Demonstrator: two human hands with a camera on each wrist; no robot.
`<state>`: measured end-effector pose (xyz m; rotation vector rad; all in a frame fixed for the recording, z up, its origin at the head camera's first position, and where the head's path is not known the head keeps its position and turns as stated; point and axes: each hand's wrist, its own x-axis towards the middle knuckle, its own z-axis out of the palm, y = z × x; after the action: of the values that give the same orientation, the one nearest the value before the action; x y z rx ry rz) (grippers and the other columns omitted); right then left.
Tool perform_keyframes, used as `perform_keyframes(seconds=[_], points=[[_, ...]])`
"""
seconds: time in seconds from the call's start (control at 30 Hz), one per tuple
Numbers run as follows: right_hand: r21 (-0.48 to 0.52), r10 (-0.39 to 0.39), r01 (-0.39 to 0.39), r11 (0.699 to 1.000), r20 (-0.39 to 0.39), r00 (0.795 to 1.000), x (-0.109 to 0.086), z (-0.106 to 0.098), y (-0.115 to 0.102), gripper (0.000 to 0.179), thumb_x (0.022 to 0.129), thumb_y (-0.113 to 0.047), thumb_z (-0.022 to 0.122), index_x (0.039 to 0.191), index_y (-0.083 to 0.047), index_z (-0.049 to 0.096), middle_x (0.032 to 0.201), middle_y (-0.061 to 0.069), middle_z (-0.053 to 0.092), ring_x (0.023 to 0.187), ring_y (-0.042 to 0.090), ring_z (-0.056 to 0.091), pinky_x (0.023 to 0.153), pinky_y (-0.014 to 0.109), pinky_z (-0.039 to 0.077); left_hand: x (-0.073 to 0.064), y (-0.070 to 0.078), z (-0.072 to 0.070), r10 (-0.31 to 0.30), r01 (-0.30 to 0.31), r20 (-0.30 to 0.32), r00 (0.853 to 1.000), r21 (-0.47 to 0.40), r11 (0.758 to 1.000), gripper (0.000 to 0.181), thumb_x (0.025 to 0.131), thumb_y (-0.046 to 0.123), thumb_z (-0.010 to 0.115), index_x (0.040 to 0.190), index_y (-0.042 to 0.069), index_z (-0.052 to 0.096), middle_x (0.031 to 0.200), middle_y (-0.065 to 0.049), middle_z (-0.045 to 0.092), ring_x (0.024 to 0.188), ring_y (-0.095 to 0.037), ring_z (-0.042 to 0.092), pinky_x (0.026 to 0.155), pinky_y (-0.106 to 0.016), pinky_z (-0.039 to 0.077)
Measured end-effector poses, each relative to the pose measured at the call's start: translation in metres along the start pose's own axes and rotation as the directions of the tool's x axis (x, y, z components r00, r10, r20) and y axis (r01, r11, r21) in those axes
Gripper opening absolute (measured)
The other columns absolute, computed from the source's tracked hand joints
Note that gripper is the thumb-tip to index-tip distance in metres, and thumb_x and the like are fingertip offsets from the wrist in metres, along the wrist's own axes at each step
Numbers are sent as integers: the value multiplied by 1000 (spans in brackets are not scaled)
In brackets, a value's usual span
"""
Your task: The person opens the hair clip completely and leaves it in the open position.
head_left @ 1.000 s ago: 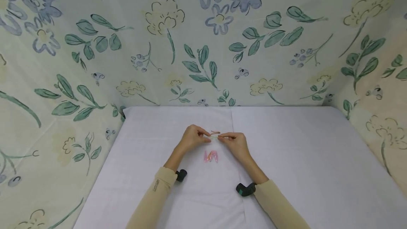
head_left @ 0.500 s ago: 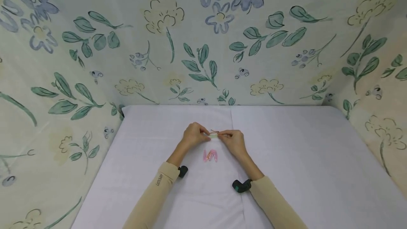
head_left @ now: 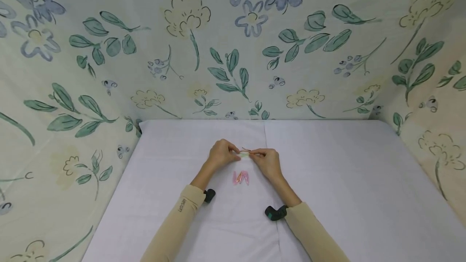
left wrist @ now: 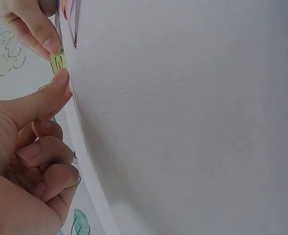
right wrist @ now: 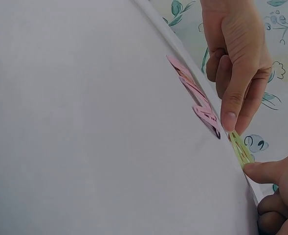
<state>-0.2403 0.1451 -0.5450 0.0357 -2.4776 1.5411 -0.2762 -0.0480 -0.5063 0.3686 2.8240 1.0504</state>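
A light green snap hair clip (right wrist: 240, 149) is stretched between my two hands. My left hand (head_left: 221, 153) pinches one end of it between thumb and forefinger, its other fingers curled in the left wrist view. At the opposite end, the thumb and forefinger of my right hand (head_left: 268, 163) pinch the clip. Both pinched ends are covered by fingertips; the slotted middle of the clip (left wrist: 58, 61) shows. Just beyond the hands lies a thin orange-brown clip (head_left: 246, 150). Nearer to me, several pink hair clips (head_left: 247, 178) lie in a zigzag row, with orange among them.
A white cloth (head_left: 346, 181) covers the table, with a crease running front to back. Floral fabric (head_left: 233, 43) hangs behind and at both sides. Dark wrist cameras (head_left: 275, 213) sit at the cuffs of beige sleeves (head_left: 176, 221).
Both hands have shifted slightly up in the head view, and the green clip has turned to show a broader face. The pink clips stay in the same arrangement.
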Motion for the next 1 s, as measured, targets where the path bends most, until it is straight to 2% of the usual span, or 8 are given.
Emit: perform_keyframes(seconds=[0.1, 0.3, 0.4, 0.67, 0.83, 1.0], points=[[4, -1, 1, 1000, -3, 1000, -2, 0, 0, 8, 87, -8, 82, 93, -3, 83, 68, 12, 72, 48, 3, 36, 47, 19, 28, -1, 1, -1, 8, -8, 2, 1000, 16, 1000, 20, 77, 17, 92, 95, 12, 85, 68, 0, 62, 65, -11, 48, 59, -23, 36], [8, 3, -3, 1000, -5, 1000, -5, 1, 0, 8, 87, -7, 82, 94, -3, 83, 56, 8, 60, 46, 0, 33, 46, 18, 26, -3, 1, -2, 8, -8, 7, 1000, 33, 999, 19, 78, 17, 91, 96, 13, 84, 73, 0, 63, 70, -13, 50, 62, -24, 37], [11, -1, 1, 1000, -15, 1000, -7, 2, -1, 7, 87, -7, 82, 94, -3, 83, 55, 6, 60, 46, 0, 33, 46, 18, 26, -4, 0, -2, 6, -6, 4, 1000, 36, 999, 19, 78, 18, 92, 95, 13, 84, 73, 0, 62, 71, -13, 50, 63, -24, 37], [18, 1, 0, 1000, -17, 1000, -9, 2, -2, 8, 87, -7, 83, 94, -3, 83, 58, 10, 64, 45, -1, 31, 45, 18, 25, -6, -3, -3, 7, -7, -4, 1000, 23, 1000, 19, 77, 18, 92, 94, 14, 85, 70, 0, 61, 69, -12, 49, 61, -24, 36], [35, 2, -1, 999, -22, 1000, -9, 1, 0, 9, 87, -10, 84, 94, -4, 84, 53, 4, 58, 43, -3, 29, 44, 18, 24, -6, -7, -5, 27, -27, -5, 1000, -22, 999, 18, 77, 17, 92, 93, 13, 85, 69, 1, 60, 67, -11, 48, 60, -24, 36], [75, 28, -27, 997, -7, 1000, -11, -1, 0, 10, 87, -13, 84, 94, -6, 84, 50, -5, 49, 44, 0, 30, 44, 18, 24, -11, -14, -12, 29, -29, 4, 1000, -115, 993, 17, 78, 13, 91, 94, 11, 84, 63, 2, 54, 61, -10, 44, 56, -23, 34]])
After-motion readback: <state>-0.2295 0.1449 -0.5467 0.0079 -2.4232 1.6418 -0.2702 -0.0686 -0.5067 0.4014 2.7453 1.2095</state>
